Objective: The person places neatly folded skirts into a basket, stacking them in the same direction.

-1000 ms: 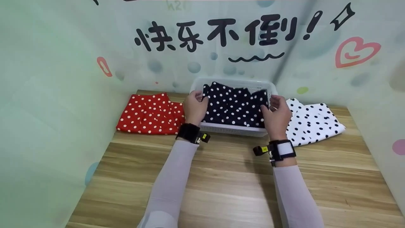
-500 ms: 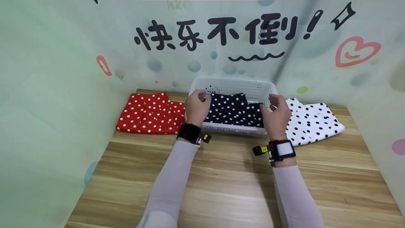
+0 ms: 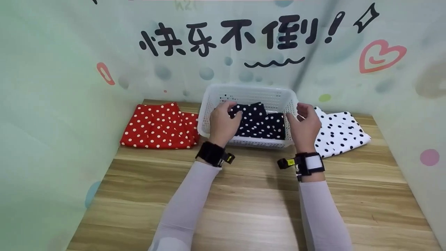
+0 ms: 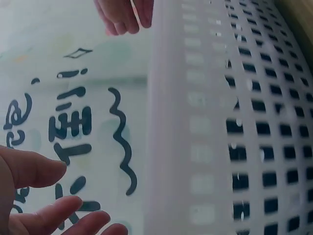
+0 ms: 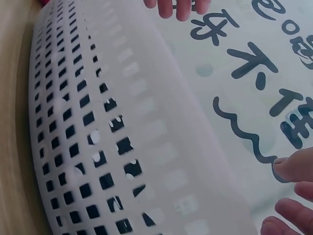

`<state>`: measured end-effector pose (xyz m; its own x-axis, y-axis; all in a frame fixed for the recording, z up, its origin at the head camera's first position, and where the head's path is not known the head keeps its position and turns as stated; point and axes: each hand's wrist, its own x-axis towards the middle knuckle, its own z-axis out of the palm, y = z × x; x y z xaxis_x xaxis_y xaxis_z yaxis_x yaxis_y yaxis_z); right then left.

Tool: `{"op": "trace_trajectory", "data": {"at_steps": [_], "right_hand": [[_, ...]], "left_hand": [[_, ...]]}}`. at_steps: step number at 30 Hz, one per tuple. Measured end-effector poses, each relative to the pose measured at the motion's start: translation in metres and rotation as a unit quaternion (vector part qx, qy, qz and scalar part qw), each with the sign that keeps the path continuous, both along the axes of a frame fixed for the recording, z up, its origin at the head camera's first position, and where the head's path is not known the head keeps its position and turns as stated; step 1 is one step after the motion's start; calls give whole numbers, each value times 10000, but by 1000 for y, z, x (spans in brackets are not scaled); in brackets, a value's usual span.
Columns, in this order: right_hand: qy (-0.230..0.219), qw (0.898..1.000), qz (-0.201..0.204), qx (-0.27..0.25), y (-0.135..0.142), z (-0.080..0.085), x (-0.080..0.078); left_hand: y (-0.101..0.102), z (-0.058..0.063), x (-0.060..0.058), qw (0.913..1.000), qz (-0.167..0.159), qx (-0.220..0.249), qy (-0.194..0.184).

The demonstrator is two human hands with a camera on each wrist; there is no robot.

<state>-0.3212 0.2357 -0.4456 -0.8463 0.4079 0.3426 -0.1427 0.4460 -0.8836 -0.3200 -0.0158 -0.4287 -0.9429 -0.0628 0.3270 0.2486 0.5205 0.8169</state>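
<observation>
White perforated plastic basket (image 3: 266, 92) now has the folded navy cloth with white dots (image 3: 257, 120) sitting lower inside than a second ago — looks released, so placement seems done. Left hand (image 3: 224, 122) has shifted inward over the basket; right hand (image 3: 305, 122) is at the right rim. Both thumbs stand apart from fingers, nothing pinched — cloth lies between and below them; left contact, can't tell.

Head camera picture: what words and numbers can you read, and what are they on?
"快乐不倒!": big black characters on the printed backdrop.
Pale writing above: too faint.
Black strokes at the top edge: cut off.
Yellow labels on the wrist cameras: too small.
</observation>
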Motion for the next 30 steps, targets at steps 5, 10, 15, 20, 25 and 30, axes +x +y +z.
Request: {"op": "trace_trajectory", "data": {"at_steps": [5, 10, 15, 20, 25, 30], "right_hand": [[-116, 9994, -287, -150, 9, 3, 2], [-162, 9977, -533, -383, 23, 7, 3], [-254, 9936, -913, -614, 51, 12, 3], [-303, 9801, -1446, -1325, 82, 8, 3], [-10, 9492, -1799, -2582, 108, -5, 5], [51, 9245, -1993, -3249, 138, -21, 10]], "left_hand": [[9, 3, 10, 9990, -308, -165, 263], [14, 9, 21, 9976, -365, -276, 510], [26, 14, 29, 9964, -615, 35, 580], [42, 14, 42, 9927, -1000, 370, 570], [57, 14, 62, 9872, -1482, 309, 506], [78, 7, 86, 9740, -2253, -58, 243]]}}
